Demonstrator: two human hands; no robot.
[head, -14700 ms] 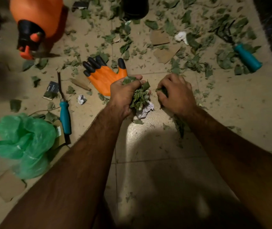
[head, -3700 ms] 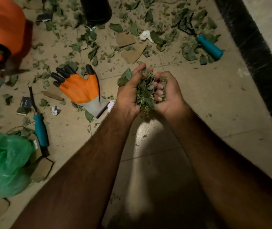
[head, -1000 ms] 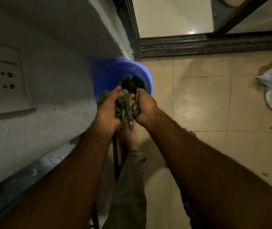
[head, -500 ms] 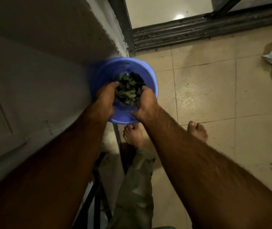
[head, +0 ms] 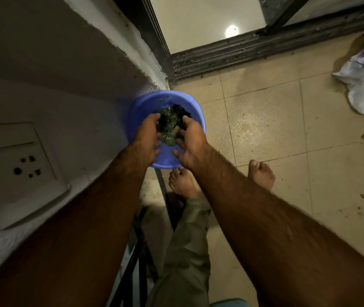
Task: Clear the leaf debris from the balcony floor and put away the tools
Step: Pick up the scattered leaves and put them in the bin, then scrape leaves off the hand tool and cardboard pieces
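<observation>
- Leaf debris (head: 169, 120) is sitting in the blue tub (head: 200, 111), between the left hand (head: 148, 138) and right hand (head: 191, 140), both loosely spread, seemingly holding nothing.
- Outward, scraps (head: 363, 196) are lying on the tiles (head: 265, 120); no tools are showing, so stowing them is likely remaining.

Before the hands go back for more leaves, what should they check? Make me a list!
1. Left hand and right hand over the blue tub: ok.
2. Leaves inside the tub: ok.
3. Fingers loose, gripping nothing: ok.
4. Palms free of stuck bits: cannot tell.
5. Room left in the tub: ok, blue wall shows around the pile.
6. Floor clean: not ok, leaf bits lie on it.
</observation>
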